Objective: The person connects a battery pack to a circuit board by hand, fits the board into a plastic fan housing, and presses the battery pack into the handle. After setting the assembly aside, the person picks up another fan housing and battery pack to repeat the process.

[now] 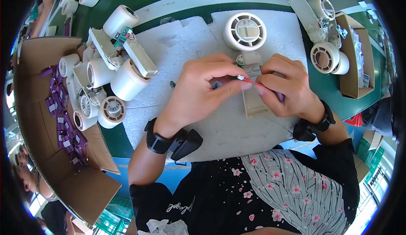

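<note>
A white fan (228,32) with a round slotted head lies in front of me, its handle casing (255,105) opened toward me. A bit of green circuit board (239,62) shows at its neck. Over the handle, my left hand (198,87) pinches a small white plug (240,77) between thumb and index finger. A red wire (254,83) runs from the plug to my right hand (289,83), whose fingers are closed round a purple battery (279,96). Most of the battery is hidden by the fingers.
Several part-assembled white fans (131,80) are piled at the left, beside a cardboard box (31,104) with purple batteries (63,125). More fan parts (323,57) and a smaller carton (359,66) stand at the right. A foam sheet (169,45) covers the work area. Other people sit at far left.
</note>
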A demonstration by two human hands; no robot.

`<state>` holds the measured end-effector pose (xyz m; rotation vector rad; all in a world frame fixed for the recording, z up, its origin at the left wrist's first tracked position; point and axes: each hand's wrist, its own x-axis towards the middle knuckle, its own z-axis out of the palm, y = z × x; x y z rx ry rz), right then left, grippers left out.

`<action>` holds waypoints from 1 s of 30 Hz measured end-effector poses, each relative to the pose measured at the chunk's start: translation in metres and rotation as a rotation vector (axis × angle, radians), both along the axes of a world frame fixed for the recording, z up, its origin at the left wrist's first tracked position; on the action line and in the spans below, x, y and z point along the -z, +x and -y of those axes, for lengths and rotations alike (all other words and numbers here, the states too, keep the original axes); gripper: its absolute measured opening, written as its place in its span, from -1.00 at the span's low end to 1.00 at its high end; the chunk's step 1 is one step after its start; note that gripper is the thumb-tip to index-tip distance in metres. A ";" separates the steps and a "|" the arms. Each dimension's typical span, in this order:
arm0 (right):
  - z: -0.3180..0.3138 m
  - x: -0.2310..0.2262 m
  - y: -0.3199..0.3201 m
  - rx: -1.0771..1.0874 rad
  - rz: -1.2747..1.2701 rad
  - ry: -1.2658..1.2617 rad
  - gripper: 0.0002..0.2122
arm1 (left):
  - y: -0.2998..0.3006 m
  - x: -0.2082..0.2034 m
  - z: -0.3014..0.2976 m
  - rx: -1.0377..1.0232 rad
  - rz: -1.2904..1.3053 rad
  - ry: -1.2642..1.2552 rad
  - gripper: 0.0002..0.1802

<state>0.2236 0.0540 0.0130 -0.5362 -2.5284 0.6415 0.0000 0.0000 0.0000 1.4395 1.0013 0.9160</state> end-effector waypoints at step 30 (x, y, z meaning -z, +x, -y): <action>-0.002 0.002 -0.014 0.083 -0.029 -0.140 -0.90 | -0.013 -0.012 -0.004 -0.035 0.090 -0.171 -0.56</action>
